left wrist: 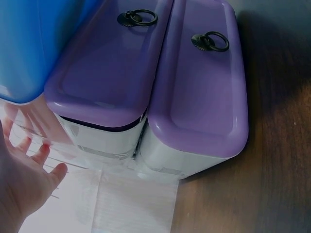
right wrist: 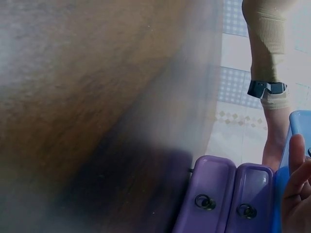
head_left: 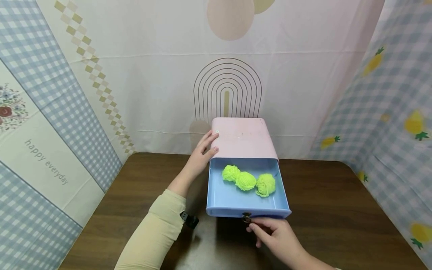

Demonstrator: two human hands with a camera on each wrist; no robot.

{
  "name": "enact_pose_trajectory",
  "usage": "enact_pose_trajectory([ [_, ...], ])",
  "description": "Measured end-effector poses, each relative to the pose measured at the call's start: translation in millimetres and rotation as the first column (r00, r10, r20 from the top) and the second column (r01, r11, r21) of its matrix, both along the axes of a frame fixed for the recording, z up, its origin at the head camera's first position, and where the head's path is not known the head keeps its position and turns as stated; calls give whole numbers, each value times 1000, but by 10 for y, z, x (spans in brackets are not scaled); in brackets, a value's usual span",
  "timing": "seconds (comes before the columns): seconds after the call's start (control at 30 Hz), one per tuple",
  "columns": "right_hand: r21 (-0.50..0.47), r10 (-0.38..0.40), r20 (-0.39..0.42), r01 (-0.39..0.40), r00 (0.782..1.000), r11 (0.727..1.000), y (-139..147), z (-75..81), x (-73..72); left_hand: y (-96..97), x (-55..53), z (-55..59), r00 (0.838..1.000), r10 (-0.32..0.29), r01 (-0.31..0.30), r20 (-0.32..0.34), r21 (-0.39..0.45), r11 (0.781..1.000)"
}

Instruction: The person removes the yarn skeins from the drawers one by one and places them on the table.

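A small chest of drawers [head_left: 243, 138] with a pink top stands on the table, its blue top drawer [head_left: 233, 200] pulled well out. Inside the drawer lie three bright green balls of yarn [head_left: 245, 181], side by side. My left hand [head_left: 198, 159] rests against the left side and top edge of the chest, fingers extended. At the drawer's front, my right hand [head_left: 275, 237] pinches the dark metal ring pull [head_left: 247, 219] between thumb and fingers. The right wrist view shows only part of that hand [right wrist: 297, 191], at its right edge.
Two purple drawers [left wrist: 107, 68] with ring pulls sit closed below the blue one. The brown wooden table [head_left: 324, 210] extends to both sides. A white patterned cloth [head_left: 162, 93] hangs behind, with checked cloth [head_left: 388, 123] at the right.
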State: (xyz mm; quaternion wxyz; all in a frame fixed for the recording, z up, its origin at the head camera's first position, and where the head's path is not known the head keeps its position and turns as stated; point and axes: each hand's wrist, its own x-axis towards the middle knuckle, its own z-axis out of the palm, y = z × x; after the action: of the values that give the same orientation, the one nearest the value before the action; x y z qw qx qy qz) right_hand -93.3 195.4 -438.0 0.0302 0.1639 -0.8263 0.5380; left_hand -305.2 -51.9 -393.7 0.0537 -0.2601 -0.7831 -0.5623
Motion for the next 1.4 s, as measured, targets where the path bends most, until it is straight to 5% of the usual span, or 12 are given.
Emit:
enact_pose_trajectory([
  [0.7,25,35,-133,-32,991,999,198,166,130,-3,-64,-75,1000,10,-10,-4,-6,1000],
  [1.23,85,4,-207,14,978,996,463,692,69,-3,-73,-69,1000,-14,14,8,5,1000],
  [1.4,177,11,-186,22,983,984,575,882,-56,-8,56,86,999,-24,24,31,-1,1000],
])
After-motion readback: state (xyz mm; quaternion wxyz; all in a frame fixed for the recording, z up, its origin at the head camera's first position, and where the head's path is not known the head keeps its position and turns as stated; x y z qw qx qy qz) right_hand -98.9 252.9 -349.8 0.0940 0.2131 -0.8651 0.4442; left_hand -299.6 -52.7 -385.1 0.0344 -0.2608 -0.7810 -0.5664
